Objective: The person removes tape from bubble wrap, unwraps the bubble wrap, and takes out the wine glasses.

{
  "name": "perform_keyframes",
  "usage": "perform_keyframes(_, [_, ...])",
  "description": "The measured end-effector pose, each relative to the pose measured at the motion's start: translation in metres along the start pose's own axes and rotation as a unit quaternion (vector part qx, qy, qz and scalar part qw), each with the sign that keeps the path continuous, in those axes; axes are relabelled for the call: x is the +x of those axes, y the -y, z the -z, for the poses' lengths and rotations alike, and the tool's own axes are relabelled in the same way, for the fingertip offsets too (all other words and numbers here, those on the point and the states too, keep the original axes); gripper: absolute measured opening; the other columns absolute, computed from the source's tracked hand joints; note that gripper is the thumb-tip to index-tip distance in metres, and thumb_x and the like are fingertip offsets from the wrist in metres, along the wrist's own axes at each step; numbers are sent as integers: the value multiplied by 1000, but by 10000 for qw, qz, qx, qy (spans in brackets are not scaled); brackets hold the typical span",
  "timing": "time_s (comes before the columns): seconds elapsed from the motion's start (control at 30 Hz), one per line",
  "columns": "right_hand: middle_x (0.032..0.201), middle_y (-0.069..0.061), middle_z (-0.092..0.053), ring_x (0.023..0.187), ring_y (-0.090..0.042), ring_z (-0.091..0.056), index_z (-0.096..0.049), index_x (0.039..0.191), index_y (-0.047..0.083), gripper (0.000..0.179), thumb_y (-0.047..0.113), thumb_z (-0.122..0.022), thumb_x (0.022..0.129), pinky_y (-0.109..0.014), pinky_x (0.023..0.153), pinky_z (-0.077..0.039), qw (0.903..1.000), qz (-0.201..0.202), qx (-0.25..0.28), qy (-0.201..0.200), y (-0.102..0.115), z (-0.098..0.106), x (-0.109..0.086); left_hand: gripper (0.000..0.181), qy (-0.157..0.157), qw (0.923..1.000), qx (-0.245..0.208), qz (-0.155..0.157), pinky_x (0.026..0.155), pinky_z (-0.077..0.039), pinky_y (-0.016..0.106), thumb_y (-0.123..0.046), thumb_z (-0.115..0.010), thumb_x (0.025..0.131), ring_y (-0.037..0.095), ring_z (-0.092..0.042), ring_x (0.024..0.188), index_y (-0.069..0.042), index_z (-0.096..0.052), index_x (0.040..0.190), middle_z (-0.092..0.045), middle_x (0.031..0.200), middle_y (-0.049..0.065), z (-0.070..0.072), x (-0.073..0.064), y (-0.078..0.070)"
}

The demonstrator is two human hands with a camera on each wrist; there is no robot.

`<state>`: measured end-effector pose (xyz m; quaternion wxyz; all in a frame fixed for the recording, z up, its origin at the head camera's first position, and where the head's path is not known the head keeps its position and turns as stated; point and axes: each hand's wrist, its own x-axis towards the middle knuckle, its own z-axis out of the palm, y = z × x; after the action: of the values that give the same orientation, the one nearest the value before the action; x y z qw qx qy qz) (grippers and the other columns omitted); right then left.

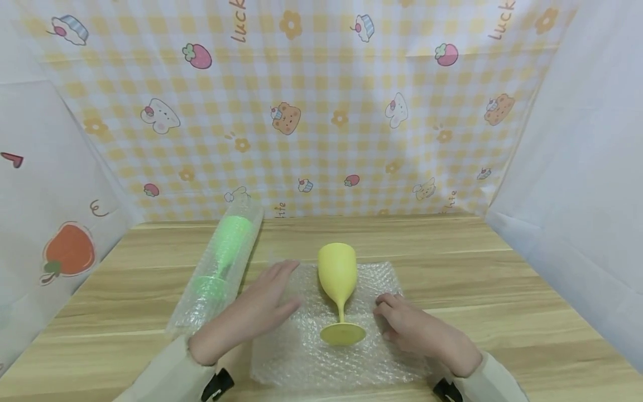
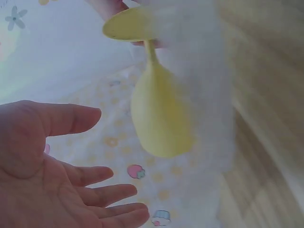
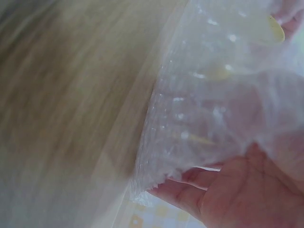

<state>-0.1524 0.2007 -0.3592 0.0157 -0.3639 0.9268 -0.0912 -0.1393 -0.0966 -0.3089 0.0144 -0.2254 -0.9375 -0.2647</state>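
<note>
Sleeves [image 1: 163, 371] nearest; yellow goblet [image 1: 337, 272] atop bubble wrap [image 1: 296, 357]; green goblet [image 1: 233, 231] inside wrapping [image 1: 187, 314].

Head view: bright, soft, fairly even light, shadows faint, small white glints on the bubble wrap [image 1: 301, 360], print of the patterned cloth [image 1: 326, 84] legible. Left wrist view: dimmer and hazy, palest toward the upper left on the white cloth [image 2: 57, 61], with the yellow goblet [image 2: 154, 104] softly shaded, the bubble wrap a milky smear, and the table [image 2: 268, 190] blurred. Right wrist view: brownish and dull at left, wood grain streaked, glare spots dotting the bubble wrap.
</note>
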Motion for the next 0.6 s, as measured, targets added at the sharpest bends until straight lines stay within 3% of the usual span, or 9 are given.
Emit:
perform_keyframes(0.2, [119, -18, -52, 111, -34, -51, -59, 107, -3, 34, 5, -70, 75, -46, 96, -45, 10000, 38, -49, -14, 0, 0, 0, 65, 275, 9994, -194, -25, 109, -31, 51, -25, -61, 89, 35, -34, 134, -1, -31, 142, -36, 145, 18, 3, 19, -19])
perform_keyframes(0.37, [120, -16, -52, 112, -33, -51, -59, 108, -2, 35, 5, -70, 76, -45, 96, -45, 10000, 41, -71, 2, -1, 0, 0, 70, 639, 9931, -878, 435, 105, -35, 54, -23, -61, 89, 39, -38, 129, -1, -25, 144, -31, 146, 24, -2, 38, -25])
perform_keyframes(0.47, [120, -17, -51, 112, -33, -51, -59, 108, -3, 34, 6, -70, 76, -45, 96, -45, 10000, 43, -59, 8, -1, 1, 0, 76, 765, 9809, -1543, 909, 100, -39, 55, -23, -64, 86, 39, -44, 123, 0, -21, 145, -30, 144, 26, -7, 48, -24])
perform_keyframes(0.6, [120, -16, -51, 112, -33, -51, -59, 108, -2, 34, 5, -70, 77, -45, 95, -45, 10000, 0, -19, 69, -1, 1, -1, 82, 1056, 9485, -2525, 1599, 88, -51, 46, -23, -66, 84, 34, -55, 108, 3, -17, 143, -46, 131, 24, -16, 56, -19])
